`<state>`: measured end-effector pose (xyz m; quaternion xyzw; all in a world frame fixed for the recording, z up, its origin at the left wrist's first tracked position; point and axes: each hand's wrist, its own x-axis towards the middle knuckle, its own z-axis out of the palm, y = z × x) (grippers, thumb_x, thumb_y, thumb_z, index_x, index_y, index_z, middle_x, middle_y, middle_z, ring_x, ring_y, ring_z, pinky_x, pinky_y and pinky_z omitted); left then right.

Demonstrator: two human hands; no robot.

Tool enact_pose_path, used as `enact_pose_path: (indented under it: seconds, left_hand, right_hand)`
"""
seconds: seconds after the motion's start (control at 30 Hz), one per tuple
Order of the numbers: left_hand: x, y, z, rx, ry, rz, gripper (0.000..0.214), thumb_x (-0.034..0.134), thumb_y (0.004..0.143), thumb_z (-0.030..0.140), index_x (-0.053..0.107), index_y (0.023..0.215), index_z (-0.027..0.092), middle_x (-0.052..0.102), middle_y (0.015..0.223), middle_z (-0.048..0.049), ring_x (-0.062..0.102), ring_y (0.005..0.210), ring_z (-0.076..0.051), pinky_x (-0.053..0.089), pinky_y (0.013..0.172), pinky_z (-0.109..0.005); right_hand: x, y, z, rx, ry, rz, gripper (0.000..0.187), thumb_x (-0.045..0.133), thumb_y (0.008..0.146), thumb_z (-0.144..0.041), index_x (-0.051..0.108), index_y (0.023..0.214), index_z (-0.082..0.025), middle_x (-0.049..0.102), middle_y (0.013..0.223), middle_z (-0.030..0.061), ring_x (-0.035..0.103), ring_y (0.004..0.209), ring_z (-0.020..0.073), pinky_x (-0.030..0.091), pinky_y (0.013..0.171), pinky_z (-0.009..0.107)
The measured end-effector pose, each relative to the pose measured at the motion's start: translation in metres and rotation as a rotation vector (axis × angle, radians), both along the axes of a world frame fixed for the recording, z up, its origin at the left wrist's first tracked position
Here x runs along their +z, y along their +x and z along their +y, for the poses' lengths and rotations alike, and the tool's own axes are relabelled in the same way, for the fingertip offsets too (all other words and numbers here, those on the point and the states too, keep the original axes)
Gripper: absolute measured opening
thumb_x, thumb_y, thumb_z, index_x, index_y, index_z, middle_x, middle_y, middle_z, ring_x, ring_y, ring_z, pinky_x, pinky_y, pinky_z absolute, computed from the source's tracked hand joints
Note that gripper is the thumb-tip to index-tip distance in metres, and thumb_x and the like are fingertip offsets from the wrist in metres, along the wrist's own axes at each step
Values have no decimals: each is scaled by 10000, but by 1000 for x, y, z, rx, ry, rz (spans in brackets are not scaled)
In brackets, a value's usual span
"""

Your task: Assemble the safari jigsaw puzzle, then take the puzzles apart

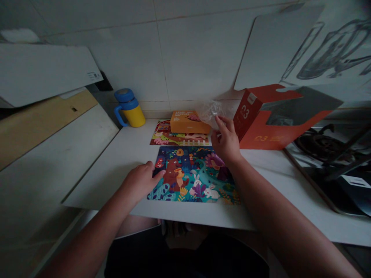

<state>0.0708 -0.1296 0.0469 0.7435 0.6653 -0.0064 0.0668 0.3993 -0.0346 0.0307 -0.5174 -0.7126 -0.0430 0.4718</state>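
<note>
A colourful picture board (199, 181) with a bear and rabbits lies flat before me on the white table. My left hand (142, 178) rests at its left edge, thumb stretched over the picture and apart from the other fingers, which are partly hidden. Above the board's far right side, my right hand (227, 139) pinches a crumpled clear plastic bag (210, 110). Behind the bag sits an orange puzzle box (187, 123), resting on a second picture board (165, 137) with a farm scene. The right forearm covers part of the nearer board's right edge.
A red-orange carton (269, 129) with a cut-out window stands at the right, close to my right hand. A blue and yellow mug (133, 114) stands at the back left. A black gas stove (336, 170) is far right; white panels (43, 73) lean at left.
</note>
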Motion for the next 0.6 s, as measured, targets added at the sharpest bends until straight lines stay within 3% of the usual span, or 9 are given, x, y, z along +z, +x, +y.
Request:
enact_pose_path:
  seconds: [0.23,0.4,0.5,0.6]
  left_hand:
    - [10,11,13,-38,-37,-137,410,537,980,594,669,900,214,726,791,-85,682,730,-271,402,633,-350]
    - [21,24,45,-35,108,-501,511,543,960,674,700,1107,210,768,1021,-99,717,876,-268,510,761,-360]
    - [13,35,77,-45,36,-768,506,566,943,672,713,1081,208,770,1032,-86,717,898,-249,531,787,-346]
    - [-4,46,101,-69,-45,-940,517,645,897,651,692,1129,191,754,977,-75,699,810,-218,523,715,-322]
  right_hand:
    - [13,-18,-19,112,119,-43,706,504,990,-125,368,1661,-297,484,1573,162,578,1387,312,634,1006,460]
    - [15,-42,-38,325,145,-143,776,515,997,-105,252,1700,-304,472,1596,167,558,1428,292,602,1077,464]
    - [15,-58,-50,523,109,-283,717,515,1012,-127,284,1681,-243,505,1587,185,539,1456,295,596,1083,467]
    - [18,-66,-59,638,152,-361,560,543,1034,-182,438,1584,-190,609,1498,172,648,1332,271,635,999,414]
